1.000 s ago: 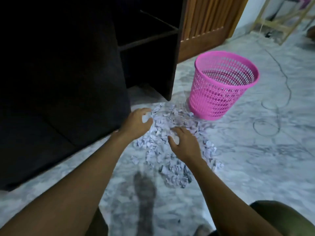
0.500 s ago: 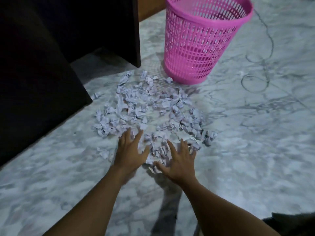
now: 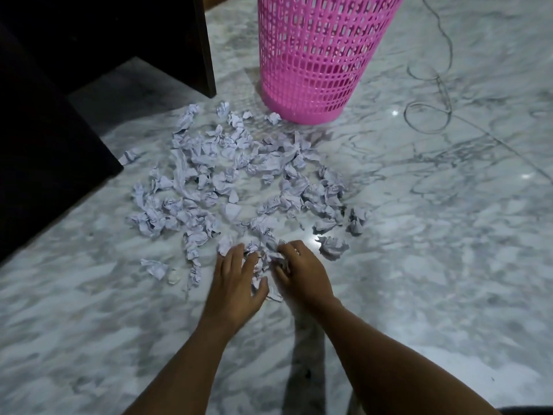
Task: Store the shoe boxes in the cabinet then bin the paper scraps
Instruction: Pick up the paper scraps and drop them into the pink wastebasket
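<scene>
Several crumpled white paper scraps point(image 3: 239, 181) lie scattered on the marble floor point(image 3: 434, 235) in front of a pink mesh bin point(image 3: 317, 55). My left hand point(image 3: 236, 283) and my right hand point(image 3: 302, 274) rest at the near edge of the pile, close together. Their fingers curl around a small clump of scraps point(image 3: 263, 262) squeezed between the two hands. The dark cabinet point(image 3: 59, 85) stands at the left; no shoe boxes are visible.
A thin dark cable point(image 3: 431, 115) loops on the floor right of the bin. The cabinet's side panel point(image 3: 206, 46) ends just left of the bin. One loose scrap point(image 3: 332, 247) lies right of my right hand.
The camera has tilted down and closer to the pile. Both hands have drawn together, going from flat with spread fingers to curled around a clump of scraps.
</scene>
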The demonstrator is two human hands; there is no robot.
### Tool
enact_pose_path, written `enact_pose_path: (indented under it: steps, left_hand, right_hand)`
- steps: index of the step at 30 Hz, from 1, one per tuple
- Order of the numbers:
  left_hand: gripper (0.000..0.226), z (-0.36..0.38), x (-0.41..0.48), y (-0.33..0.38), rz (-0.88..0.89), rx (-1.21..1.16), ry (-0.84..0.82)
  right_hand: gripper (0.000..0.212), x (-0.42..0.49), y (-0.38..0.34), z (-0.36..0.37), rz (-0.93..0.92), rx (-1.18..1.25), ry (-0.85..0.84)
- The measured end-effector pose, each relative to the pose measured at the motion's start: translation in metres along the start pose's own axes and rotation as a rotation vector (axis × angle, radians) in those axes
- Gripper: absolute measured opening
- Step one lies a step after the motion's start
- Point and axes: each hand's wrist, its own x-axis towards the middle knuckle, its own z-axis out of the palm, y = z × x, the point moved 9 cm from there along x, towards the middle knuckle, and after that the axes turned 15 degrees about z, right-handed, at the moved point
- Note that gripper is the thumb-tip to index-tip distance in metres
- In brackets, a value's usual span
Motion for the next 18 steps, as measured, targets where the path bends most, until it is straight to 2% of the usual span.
enact_pose_path:
  steps: [2,5,8,10,14,16,18]
  left_hand:
    - [0.05,0.0,0.0,-0.001,-0.005,-0.012,0.044]
    - [0.044,-0.005,-0.005,-0.002,-0.013,0.005,0.117]
    - [0.041,-0.017,-0.011,-0.001,-0.044,0.092,0.199]
    - [0.039,-0.027,-0.016,0.001,-0.052,0.165,0.277]
    - [0.045,-0.043,-0.027,0.0,-0.054,0.232,0.403]
    - [0.052,-0.049,-0.033,-0.007,-0.101,0.228,0.426]
    - [0.059,-0.054,-0.041,-0.018,-0.178,0.209,0.432]
  right_hand:
    - [0.024,0.006,0.003,-0.002,0.028,0.054,-0.022]
    - [0.027,0.014,0.009,-0.018,0.085,0.184,0.029]
    - [0.05,0.022,0.001,-0.031,0.052,0.205,0.114]
    - [0.055,0.032,-0.015,-0.031,-0.002,0.158,0.126]
    - [0.049,0.045,-0.048,0.007,-0.172,-0.037,-0.015]
    - [0.05,0.042,-0.047,0.03,-0.159,-0.095,-0.118]
    - [0.047,0.039,-0.049,0.038,-0.195,-0.1,-0.138]
